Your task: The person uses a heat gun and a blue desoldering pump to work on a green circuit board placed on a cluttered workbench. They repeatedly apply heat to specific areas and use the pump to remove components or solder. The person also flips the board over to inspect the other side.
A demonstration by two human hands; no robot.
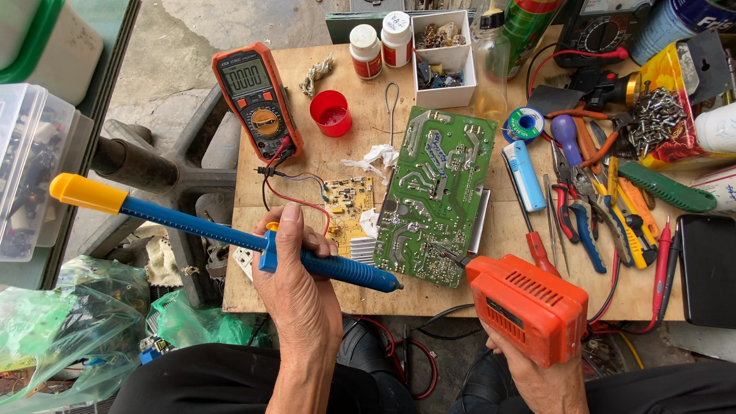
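Observation:
My left hand (300,284) grips a long blue desoldering pump (230,234) with a yellow plunger end, its tip pointing right toward the lower edge of a green circuit board (437,192). The board lies solder side up on a wooden worktop (506,238). My right hand (537,368) holds an orange soldering gun (529,307), whose thin tip touches the board's lower part. A small yellow circuit board (349,211) lies just left of the green one, behind my left hand.
An orange multimeter (257,96) with red and black leads stands at the back left, beside a red cup (331,113). A white parts box (442,57), two white bottles, solder reel (525,123), pliers and screwdrivers (590,207) crowd the right side. Plastic bags lie at lower left.

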